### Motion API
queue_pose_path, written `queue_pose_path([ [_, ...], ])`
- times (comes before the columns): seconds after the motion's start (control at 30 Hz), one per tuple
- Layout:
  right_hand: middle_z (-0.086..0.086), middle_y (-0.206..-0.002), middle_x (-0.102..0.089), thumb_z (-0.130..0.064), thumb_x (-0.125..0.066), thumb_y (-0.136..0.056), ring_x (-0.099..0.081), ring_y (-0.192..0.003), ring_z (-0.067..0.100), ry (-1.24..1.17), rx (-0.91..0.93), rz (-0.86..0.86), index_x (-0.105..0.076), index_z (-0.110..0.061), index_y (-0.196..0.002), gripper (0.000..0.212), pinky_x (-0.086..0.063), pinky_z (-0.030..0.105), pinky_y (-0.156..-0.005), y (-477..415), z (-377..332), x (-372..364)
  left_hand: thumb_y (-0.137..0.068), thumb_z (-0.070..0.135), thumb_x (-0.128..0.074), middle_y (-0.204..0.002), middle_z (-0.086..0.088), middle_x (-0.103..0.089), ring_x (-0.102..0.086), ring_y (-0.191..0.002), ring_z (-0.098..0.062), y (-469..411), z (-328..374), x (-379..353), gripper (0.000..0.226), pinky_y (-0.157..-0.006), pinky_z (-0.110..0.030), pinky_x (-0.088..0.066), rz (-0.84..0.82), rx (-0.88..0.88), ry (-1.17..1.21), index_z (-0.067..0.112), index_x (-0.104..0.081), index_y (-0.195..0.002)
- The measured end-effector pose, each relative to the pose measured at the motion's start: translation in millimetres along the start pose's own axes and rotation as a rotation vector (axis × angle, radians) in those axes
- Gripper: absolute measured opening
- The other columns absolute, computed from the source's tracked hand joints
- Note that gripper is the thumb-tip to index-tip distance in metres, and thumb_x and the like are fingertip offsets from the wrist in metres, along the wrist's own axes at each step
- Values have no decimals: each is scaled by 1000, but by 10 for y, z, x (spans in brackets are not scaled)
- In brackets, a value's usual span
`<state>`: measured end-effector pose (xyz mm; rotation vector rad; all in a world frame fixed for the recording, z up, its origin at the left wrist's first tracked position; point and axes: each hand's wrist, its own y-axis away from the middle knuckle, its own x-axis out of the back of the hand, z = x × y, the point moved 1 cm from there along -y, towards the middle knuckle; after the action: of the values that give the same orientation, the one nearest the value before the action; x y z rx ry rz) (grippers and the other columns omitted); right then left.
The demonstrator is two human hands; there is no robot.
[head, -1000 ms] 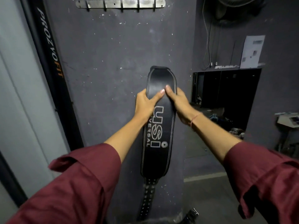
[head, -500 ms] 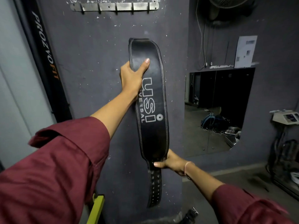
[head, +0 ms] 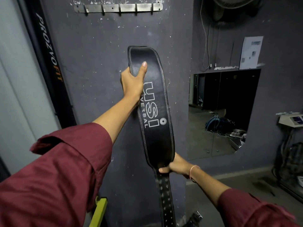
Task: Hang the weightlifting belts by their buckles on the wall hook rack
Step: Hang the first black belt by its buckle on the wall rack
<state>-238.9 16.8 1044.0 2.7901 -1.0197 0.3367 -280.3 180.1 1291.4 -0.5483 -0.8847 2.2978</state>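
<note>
A black leather weightlifting belt (head: 155,102) with white "USI UNIVERSAL" lettering hangs upright in front of the dark wall. My left hand (head: 132,81) grips its upper left edge, thumb across the face. My right hand (head: 175,166) holds the belt where it narrows into the strap with punched holes (head: 165,199). The belt's top end folds away out of sight; its buckle is not visible there. The metal hook rack (head: 118,8), with several bare hooks, is fixed to the wall above the belt, well clear of its top.
A metal buckle (head: 197,216) of something dark lies on the floor at the bottom. A yellow-green bar (head: 100,210) stands at the lower left. A black "PROZVOFIT" post (head: 49,49) leans at the left. A mirror (head: 221,112) is set in the wall to the right.
My right hand slid from the belt's upper part down to its narrow lower end. My left hand lifted the belt higher against the wall, then it dropped back a little.
</note>
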Motion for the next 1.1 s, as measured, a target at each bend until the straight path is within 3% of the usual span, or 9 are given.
queue_pose_path([
  [0.13,12,-94,-75,20,-69,-69,-69,-88,26,-226,252,92,-66,8,-108,40,-56,34,-81,-2,-795,210,-98,36,-59,-57,5,-30,-27,-52,-6,65,21,-7,48,-51,-26,-26,13,-37,-71,23,-30,-62],
  [0.23,20,-120,-70,-25,-67,-90,-68,-108,33,-459,462,6,-61,3,-126,46,-55,41,-97,-56,-1646,337,-103,35,-49,-58,5,-26,-23,-49,-4,227,-10,-31,49,-48,-24,-22,4,-18,-116,24,-25,-62],
  [0.3,21,-117,-71,-39,-65,-90,-70,-104,33,-464,494,105,-64,4,-121,53,-57,42,-93,-131,-2167,486,-104,36,-47,-62,2,-28,-25,-53,-5,358,-93,-44,47,-50,-27,-24,-33,2,-126,22,-28,-63],
  [0.5,12,-71,-68,0,-67,-89,-68,-56,18,-437,555,336,-64,1,-84,5,-56,27,-56,-281,-2662,635,-104,46,-38,-65,3,-37,-34,-62,-11,482,-306,50,50,-60,-34,-32,-120,88,-189,15,-35,-65],
  [0.6,9,-74,-68,2,-66,-88,-67,-61,17,-478,589,361,-60,-2,-91,8,-55,26,-58,-315,-2535,565,-83,81,-29,-101,-2,-73,-67,-95,-19,187,-296,30,84,-93,-40,-53,-219,357,-200,11,-70,-102],
  [0.7,6,-80,-66,4,-66,-86,-65,-68,15,-418,627,366,-56,-6,-96,17,-55,27,-63,-282,-2378,505,-61,99,-28,-117,-14,-73,-72,-106,-31,-93,-188,-14,115,-98,-50,-55,-389,671,119,14,-65,-129],
  [0.8,12,-87,-67,9,-66,-85,-66,-77,20,-370,663,266,-56,-2,-100,20,-58,29,-69,-202,-2179,447,-84,86,-20,-104,-18,-74,-74,-89,-30,-294,15,-58,102,-78,-40,-62,-458,762,279,4,-65,-125],
  [0.97,18,-97,-71,10,-69,-83,-70,-87,26,-283,606,151,-55,12,-106,27,-60,40,-81,-157,-1834,447,-95,26,-63,-89,-19,-72,-74,-63,-30,-454,-30,-179,55,-51,-43,-58,-234,789,298,0,-44,-140],
  [1.1,4,-74,-63,-28,-73,-86,-59,-69,15,-351,527,107,-62,-9,-82,23,-47,29,-70,-211,-1829,575,-98,5,-53,-92,-23,-69,-71,-63,-28,-231,-108,-266,38,-51,-36,-59,-143,654,297,-10,-50,-133],
])
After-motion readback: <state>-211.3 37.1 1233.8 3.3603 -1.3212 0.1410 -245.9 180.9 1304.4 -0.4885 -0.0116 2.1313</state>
